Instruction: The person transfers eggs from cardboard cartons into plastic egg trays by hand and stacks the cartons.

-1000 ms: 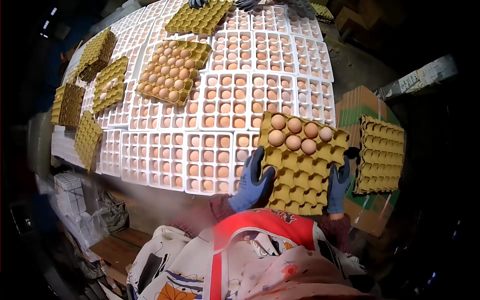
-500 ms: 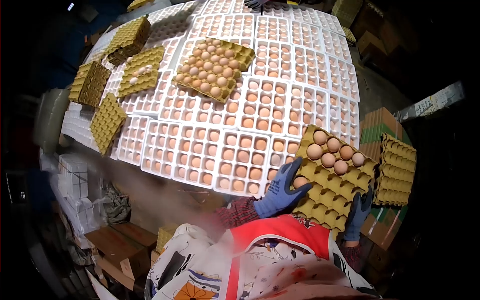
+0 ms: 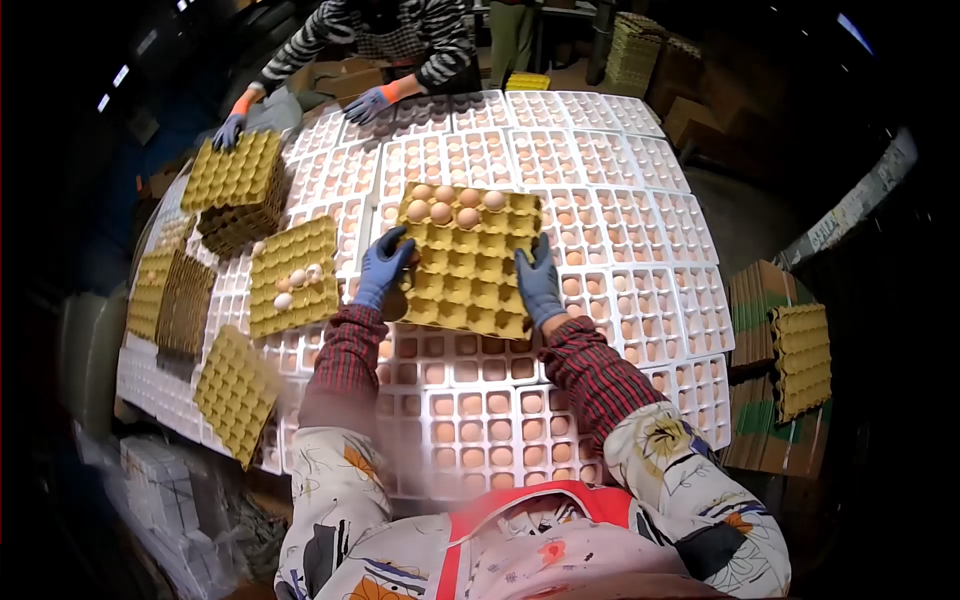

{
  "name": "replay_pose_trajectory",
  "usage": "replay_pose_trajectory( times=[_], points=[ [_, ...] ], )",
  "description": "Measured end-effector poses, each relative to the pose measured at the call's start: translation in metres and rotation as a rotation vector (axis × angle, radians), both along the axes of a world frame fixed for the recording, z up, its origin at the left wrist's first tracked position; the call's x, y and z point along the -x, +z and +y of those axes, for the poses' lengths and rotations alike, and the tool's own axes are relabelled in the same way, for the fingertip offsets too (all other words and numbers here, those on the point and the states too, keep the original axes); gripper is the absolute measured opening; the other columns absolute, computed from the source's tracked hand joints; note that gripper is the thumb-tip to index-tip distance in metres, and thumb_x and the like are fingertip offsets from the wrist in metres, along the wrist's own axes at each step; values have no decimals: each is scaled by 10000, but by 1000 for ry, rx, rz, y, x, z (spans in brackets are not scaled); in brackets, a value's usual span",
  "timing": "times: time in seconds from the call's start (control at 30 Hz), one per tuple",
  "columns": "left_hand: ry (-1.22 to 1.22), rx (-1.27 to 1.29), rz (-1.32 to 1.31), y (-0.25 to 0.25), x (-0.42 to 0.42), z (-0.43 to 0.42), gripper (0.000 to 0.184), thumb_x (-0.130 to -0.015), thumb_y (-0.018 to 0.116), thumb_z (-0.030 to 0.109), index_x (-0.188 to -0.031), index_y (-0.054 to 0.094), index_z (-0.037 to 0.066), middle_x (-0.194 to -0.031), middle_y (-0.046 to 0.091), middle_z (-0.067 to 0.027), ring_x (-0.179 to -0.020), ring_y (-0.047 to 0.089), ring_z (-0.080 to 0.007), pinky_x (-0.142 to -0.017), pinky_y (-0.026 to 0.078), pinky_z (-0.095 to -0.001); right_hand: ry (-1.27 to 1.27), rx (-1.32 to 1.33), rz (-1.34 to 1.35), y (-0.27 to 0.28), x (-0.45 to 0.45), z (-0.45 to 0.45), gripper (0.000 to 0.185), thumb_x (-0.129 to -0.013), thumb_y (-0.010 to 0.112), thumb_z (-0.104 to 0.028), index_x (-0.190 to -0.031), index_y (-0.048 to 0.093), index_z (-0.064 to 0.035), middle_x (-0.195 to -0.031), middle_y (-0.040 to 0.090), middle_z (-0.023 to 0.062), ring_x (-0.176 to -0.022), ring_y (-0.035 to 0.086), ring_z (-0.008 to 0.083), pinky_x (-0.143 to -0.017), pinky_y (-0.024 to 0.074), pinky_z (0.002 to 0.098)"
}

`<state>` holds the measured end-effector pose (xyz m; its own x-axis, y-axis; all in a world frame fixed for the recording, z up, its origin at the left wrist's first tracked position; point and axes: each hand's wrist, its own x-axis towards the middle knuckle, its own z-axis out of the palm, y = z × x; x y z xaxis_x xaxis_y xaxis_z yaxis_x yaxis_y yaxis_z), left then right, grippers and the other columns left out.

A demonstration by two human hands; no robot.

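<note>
In my gloved hands is a yellow-brown pulp egg tray (image 3: 468, 275), held level above the middle of the table. Several brown eggs (image 3: 441, 211) sit in its far rows; the near cups hold none. My left hand (image 3: 384, 266) closes on the tray's left edge. The right edge is gripped by my right hand (image 3: 540, 280). Below and around the tray are white foam trays (image 3: 530, 437) of eggs. The tray covers what lies directly beneath it.
Another pulp tray (image 3: 293, 277) with a few eggs lies to the left, near an eggless tray (image 3: 235, 390). Stacked trays (image 3: 235, 175) stand far left, touched by a co-worker's hand (image 3: 228, 130). Flattened cartons (image 3: 757, 320) and a pulp tray (image 3: 803, 360) are at the right.
Both hands have carried the pulp tray from the near right corner to the table's middle, over the spot where an egg-filled tray lay. My view has tilted up, showing the co-worker.
</note>
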<state>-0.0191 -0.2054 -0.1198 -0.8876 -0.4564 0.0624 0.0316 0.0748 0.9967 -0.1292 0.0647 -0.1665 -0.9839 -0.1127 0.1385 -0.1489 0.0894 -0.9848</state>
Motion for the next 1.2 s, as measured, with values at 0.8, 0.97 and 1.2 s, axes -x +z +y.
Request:
replay_pose_trajectory(
  times=[0.8, 0.97, 1.2],
  points=[
    [-304, -28, -280, -4, 17, -28, 608, -1030, 403, 279, -1552, 212, 32, -1558, 323, -124, -1396, 369, -246, -1148, 314, -355, 70, -139, -245, 13, -26, 15, 1035, -697, 739, -493, -1506, 292, -25, -1477, 382, 264, -1342, 419, 396, -1114, 358, 433],
    [-430, 33, -279, 13, -64, 39, 616, -1023, 411, 231, -1559, 184, 29, -1583, 274, -128, -1424, 323, -248, -1168, 282, -351, -8, -72, -139, 25, -111, 96, 989, -703, 755, -440, -1500, 315, -54, -1454, 418, 249, -1323, 439, 393, -1109, 364, 428],
    [-819, 463, -319, -2, -96, 164, 637, -1024, 414, 259, -1557, 157, 22, -1578, 261, -156, -1411, 334, -263, -1165, 285, -374, -320, 240, -256, 6, -245, 202, 944, -727, 812, -391, -1433, 355, 35, -1293, 558, 227, -1134, 586, 341, -952, 479, 379]
  ],
)
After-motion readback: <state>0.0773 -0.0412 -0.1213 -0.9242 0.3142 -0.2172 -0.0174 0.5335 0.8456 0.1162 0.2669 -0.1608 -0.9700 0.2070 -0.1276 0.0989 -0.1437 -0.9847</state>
